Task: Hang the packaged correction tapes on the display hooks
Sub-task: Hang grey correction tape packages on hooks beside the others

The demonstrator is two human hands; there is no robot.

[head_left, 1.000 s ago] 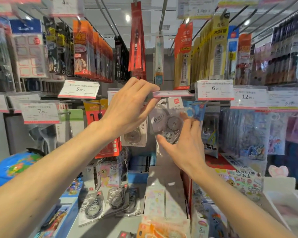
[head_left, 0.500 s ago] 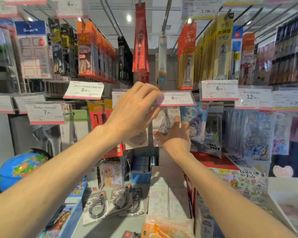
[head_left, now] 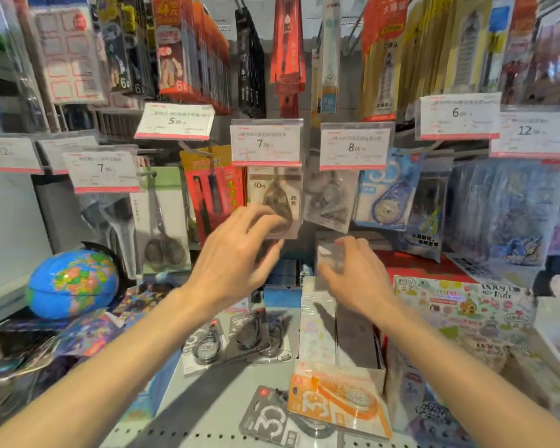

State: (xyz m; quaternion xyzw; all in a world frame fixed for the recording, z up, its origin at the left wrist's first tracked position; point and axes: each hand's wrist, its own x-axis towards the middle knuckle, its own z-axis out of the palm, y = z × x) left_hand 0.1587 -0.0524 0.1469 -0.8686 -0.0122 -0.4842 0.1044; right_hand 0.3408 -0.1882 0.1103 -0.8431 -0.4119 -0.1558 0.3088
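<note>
Lying nearest to me on the grey shelf [head_left: 207, 399] were two flat packs, an orange correction tape pack [head_left: 338, 400] overlapping a dark one printed "30" [head_left: 270, 418], both face up with their long sides running roughly left to right. A little farther in, three dark correction tape packs [head_left: 236, 339] lay side by side, fanned, their long axes pointing away from me toward the display.

Above them I saw both hands raised in mid-air and blurred. My left hand [head_left: 236, 253] had its fingers loosely spread and bent, the fingertips just at the lower edge of a hanging beige pack [head_left: 277, 202] marked "40m"; I could not tell whether they touched it. My right hand [head_left: 353, 273] was held with fingers loosely curled, and something pale and clear showed at its fingertips, but the blur kept me from telling whether it gripped anything.

Behind the hands, the beige pack hung upright from its hook under the "7" price tag [head_left: 265, 143], long axis vertical. Beside it a clear pack [head_left: 328, 197] hung tilted under the "8" price tag [head_left: 353, 147], and a blue correction tape pack [head_left: 387, 195] hung slightly tilted to its right. A globe [head_left: 72, 282] stood far left.
</note>
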